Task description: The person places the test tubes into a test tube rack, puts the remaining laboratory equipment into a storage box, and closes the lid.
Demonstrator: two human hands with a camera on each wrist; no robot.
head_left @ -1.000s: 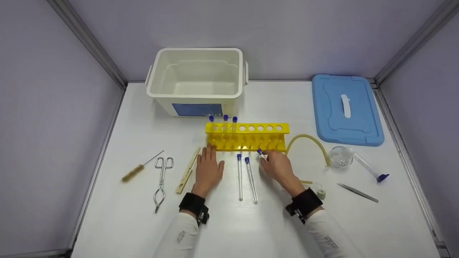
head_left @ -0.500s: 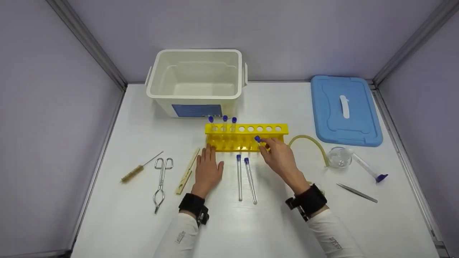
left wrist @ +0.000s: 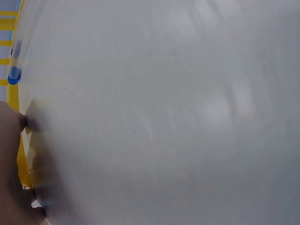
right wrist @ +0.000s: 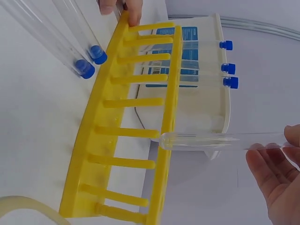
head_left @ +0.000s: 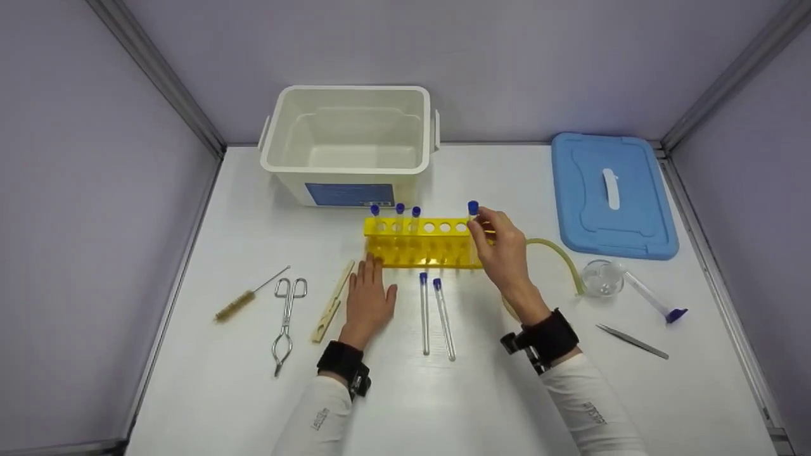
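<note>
One tube (right wrist: 206, 140), just raised to the yellow rack (right wrist: 129, 132), is pinched by fingers (right wrist: 260, 171) of the right hand (head_left: 504, 250), leaving two loose tubes (head_left: 425, 316); the left hand (head_left: 369, 307) lies thumb apart.

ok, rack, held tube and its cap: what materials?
Rack: glossy yellow, probably moulded plastic, given the uniform colour and highlights. Held tube: smooth, transparent; glass or clear plastic, the look leaves it open. Cap: opaque solid blue, likely plastic.

Glossy, glass-like test tube (right wrist: 206, 140), smooth plastic rack (head_left: 419, 244), shiny metal tongs (head_left: 285, 321), bristly brush (head_left: 235, 306).
</note>
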